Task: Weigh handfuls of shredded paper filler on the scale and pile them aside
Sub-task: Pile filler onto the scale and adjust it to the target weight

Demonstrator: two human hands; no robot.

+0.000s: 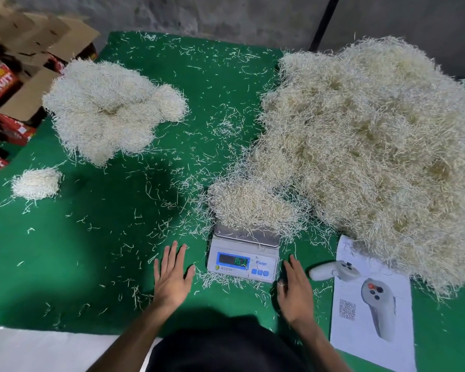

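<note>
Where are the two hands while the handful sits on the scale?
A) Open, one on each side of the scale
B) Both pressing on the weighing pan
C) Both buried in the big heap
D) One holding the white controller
A: the left hand and right hand lie open on either side of the scale, clear of the handful of shredded paper on it.

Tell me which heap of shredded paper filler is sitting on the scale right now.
The small beige clump of shredded paper atop the grey digital scale, just beyond both hands. The other three heaps all lie on the green mat.
</note>
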